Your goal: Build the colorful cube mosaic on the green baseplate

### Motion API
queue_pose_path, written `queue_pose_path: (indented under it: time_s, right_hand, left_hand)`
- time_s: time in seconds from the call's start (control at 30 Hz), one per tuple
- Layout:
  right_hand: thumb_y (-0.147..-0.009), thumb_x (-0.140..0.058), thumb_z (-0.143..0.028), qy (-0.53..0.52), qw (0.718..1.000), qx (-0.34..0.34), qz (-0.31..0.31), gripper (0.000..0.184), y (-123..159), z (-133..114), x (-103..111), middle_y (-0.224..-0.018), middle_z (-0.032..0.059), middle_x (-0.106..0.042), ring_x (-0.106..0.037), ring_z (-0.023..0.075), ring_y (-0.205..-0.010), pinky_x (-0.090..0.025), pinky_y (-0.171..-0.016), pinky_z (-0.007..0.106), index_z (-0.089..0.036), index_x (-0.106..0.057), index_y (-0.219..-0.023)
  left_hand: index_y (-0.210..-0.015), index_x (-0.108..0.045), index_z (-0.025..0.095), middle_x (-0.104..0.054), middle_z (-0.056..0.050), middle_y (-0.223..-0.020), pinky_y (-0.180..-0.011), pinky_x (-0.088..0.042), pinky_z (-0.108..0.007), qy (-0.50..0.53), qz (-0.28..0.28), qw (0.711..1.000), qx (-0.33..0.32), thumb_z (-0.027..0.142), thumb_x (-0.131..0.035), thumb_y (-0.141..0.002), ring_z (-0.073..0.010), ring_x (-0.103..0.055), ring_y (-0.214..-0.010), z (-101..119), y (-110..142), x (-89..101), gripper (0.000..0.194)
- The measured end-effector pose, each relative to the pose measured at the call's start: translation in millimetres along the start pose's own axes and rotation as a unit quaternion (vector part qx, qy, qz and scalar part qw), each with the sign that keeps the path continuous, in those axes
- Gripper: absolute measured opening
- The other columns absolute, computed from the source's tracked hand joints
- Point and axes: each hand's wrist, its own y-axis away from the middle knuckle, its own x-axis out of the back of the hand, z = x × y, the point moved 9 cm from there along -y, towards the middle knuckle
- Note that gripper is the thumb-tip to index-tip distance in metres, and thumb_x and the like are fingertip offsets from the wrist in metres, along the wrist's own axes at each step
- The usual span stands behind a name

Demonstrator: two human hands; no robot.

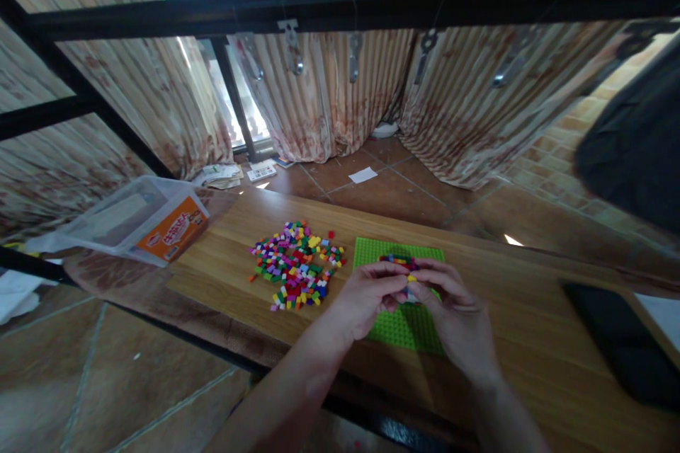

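Observation:
My left hand (372,294) and my right hand (457,308) meet above the green studded baseplate (401,329), fingertips pinched together. Between them is a small yellow toy brick (411,278), with a pale bit showing just below it. Both hands' fingers are closed around this spot, and they hide part of what is there. A row of coloured bricks (398,259) is visible on the baseplate just beyond my fingers. Left of the plate, a loose pile of small multicoloured bricks (297,269) lies spread on the wooden board.
A clear plastic bin (127,216) with an orange label stands at the left end of the wooden tabletop (223,276). A black tablet-like slab (621,340) lies at the right. A black metal bar (340,3) with hanging hooks crosses above, before striped curtains.

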Motion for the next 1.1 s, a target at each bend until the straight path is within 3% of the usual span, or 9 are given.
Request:
queue_pose_path:
  time_s: [0.13, 0.27, 0.53, 0.9, 1.0, 1.1]
  right_hand:
    - [-0.081, -0.073, -0.038, 0.019, 1.0, 0.014, -0.005, 0.009, 1, -1, 0, -0.114, 0.0033, -0.065, -0.059, 0.0232, -0.113, -0.047, -0.098, 0.043, -0.031, -0.075, -0.086]
    - [-0.085, -0.069, -0.042, 0.104, 0.994, 0.04, -0.013, 0.015, 4, -4, 2, -0.115, 0.0038, -0.066, -0.061, 0.0241, -0.11, -0.047, -0.1, 0.045, -0.032, -0.075, -0.094]
    - [-0.085, -0.065, -0.05, 0.223, 0.97, 0.096, -0.026, 0.024, 8, -9, 5, -0.112, 0.0027, -0.068, -0.064, 0.0243, -0.102, -0.052, -0.093, 0.043, -0.03, -0.075, -0.093]
    - [-0.085, -0.065, -0.051, 0.241, 0.964, 0.108, -0.029, 0.025, 10, -8, 2, -0.109, 0.0027, -0.069, -0.065, 0.0237, -0.097, -0.054, -0.086, 0.041, -0.03, -0.075, -0.092]
    - [-0.085, -0.065, -0.052, 0.247, 0.962, 0.111, -0.025, 0.026, 11, -7, 2, -0.109, 0.0028, -0.069, -0.066, 0.0233, -0.096, -0.055, -0.08, 0.039, -0.03, -0.075, -0.091]
    - [-0.084, -0.065, -0.055, 0.259, 0.959, 0.113, -0.02, 0.029, 11, -9, 0, -0.109, 0.0031, -0.07, -0.066, 0.0235, -0.095, -0.054, -0.065, 0.033, -0.03, -0.076, -0.091]
  left_hand:
    - [-0.081, -0.068, 0.011, -0.059, 0.003, -0.062, -0.049, -0.029, -0.02, -0.026, 0.005, 0.999, -0.02, 0.034, -0.084, -0.06, -0.0045, -0.048, -0.051, 3, -1, 0.8, 0.034]
    - [-0.078, -0.068, 0.011, -0.056, 0.003, -0.058, -0.05, -0.03, -0.021, -0.065, 0.007, 0.997, -0.041, 0.035, -0.081, -0.062, -0.0048, -0.045, -0.05, 5, -2, 1.3, 0.031]
    - [-0.071, -0.068, 0.01, -0.06, 0.001, -0.061, -0.055, -0.038, -0.021, -0.08, 0.018, 0.995, -0.051, 0.038, -0.084, -0.058, -0.0066, -0.05, -0.054, 10, 2, 3.3, 0.035]
    - [-0.072, -0.067, 0.013, -0.065, 0.0, -0.069, -0.07, -0.049, -0.026, -0.119, 0.0, 0.989, -0.087, 0.028, -0.078, -0.066, -0.01, -0.058, -0.063, 5, -4, 9.0, 0.02]
    - [-0.072, -0.068, 0.014, -0.065, 0.0, -0.069, -0.067, -0.048, -0.025, -0.164, 0.005, 0.98, -0.114, 0.028, -0.076, -0.068, -0.011, -0.058, -0.065, 4, -7, 11.3, 0.017]
    - [-0.076, -0.069, 0.014, -0.065, 0.0, -0.07, -0.063, -0.045, -0.022, -0.249, -0.005, 0.96, -0.126, 0.03, -0.072, -0.072, -0.0105, -0.056, -0.064, 14, -6, 14.5, 0.016]
